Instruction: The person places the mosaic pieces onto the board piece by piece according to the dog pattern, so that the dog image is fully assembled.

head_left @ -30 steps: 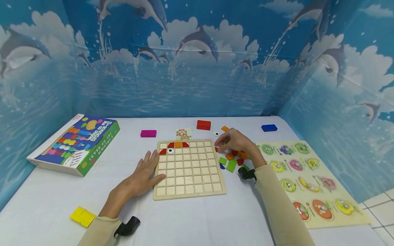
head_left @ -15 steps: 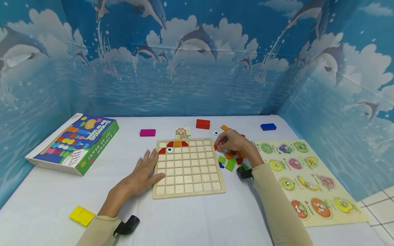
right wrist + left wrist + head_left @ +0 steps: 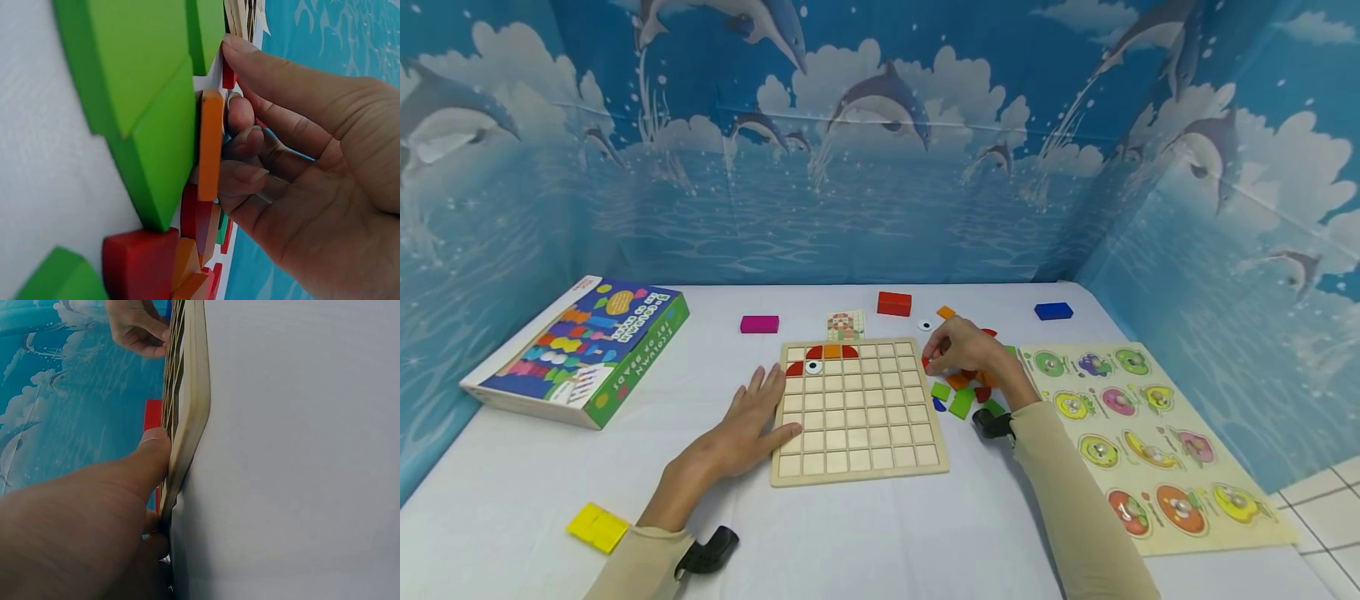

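Two hands flank a wooden grid board [image 3: 856, 415]. Nearest, the left hand [image 3: 748, 429] lies along the board's left edge, fingers extended and thumb over the rim, apparently steadying it without a grip. Beyond the board's right edge, beside loose green pieces [image 3: 962, 403], the right hand [image 3: 967, 347] reaches in from the right, palm inward, with thumb and forefinger closed in what appears to be a pinch on a small red piece [image 3: 926, 363]. This piece is just outside the rim, roughly level with the second row from the far side; its long axis is hidden by the fingers. Farther left, on the board's far rows, sit an orange square [image 3: 832, 352] and an eye disc [image 3: 813, 367]; a pattern card [image 3: 846, 325] lies beyond.
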{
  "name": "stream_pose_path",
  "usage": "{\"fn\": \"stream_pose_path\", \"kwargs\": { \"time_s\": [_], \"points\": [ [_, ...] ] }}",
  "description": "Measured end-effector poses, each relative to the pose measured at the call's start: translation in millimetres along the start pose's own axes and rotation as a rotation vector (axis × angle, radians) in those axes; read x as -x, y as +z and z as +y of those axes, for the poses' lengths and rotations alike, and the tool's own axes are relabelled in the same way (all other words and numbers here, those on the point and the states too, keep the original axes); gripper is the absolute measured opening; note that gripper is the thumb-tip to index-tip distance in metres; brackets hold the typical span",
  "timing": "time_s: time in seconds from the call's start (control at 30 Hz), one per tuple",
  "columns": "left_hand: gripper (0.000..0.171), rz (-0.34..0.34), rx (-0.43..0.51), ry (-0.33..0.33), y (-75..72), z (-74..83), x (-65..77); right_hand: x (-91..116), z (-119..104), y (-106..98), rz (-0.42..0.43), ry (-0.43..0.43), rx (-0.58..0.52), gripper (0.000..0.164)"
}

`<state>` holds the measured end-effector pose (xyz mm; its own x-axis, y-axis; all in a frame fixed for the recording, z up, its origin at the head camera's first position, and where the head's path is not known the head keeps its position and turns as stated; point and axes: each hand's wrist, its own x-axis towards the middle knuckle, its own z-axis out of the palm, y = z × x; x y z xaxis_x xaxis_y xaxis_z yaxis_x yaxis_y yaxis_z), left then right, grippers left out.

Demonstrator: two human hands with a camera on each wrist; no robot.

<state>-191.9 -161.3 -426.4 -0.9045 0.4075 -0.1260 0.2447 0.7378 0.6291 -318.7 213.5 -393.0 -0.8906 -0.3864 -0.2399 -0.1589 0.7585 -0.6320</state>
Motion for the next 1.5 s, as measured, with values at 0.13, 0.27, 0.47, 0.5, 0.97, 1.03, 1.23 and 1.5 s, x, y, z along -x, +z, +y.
{"fn": "stream_pose_path", "kwargs": {
  "time_s": [0.13,0.27,0.47,0.5,0.97,1.03,1.23,1.5],
  "points": [
    [0.092,-0.001,0.006,0.0,0.4,-0.5,0.5,0,-1,0,-0.011,0.013,0.002,0.011],
    [0.093,-0.004,0.006,-0.007,0.7,-1.0,0.4,-1,-2,-1,-0.02,0.02,0.01,0.012],
    [0.093,-0.005,0.009,-0.003,0.1,0.0,0.4,1,-6,-1,-0.01,0.003,0.043,0.011],
    [0.093,-0.005,0.011,-0.003,0.1,0.4,0.4,2,-6,-1,-0.007,0.002,0.04,0.012],
    [0.095,0.002,0.025,0.003,2.5,-5.4,-0.4,5,-16,0,0.118,-0.102,-0.034,0.008],
    [0.094,0.004,0.023,0.007,2.1,-5.0,-0.8,5,-24,4,0.122,-0.152,-0.064,0.008],
    [0.092,-0.009,0.007,-0.007,-1.4,-2.3,1.0,-3,-52,28,0.083,-0.268,-0.189,0.006],
    [0.09,-0.008,-0.01,-0.002,-2.0,-0.6,-0.5,-22,-89,58,0.092,-0.291,-0.198,0.005]
  ]
}}
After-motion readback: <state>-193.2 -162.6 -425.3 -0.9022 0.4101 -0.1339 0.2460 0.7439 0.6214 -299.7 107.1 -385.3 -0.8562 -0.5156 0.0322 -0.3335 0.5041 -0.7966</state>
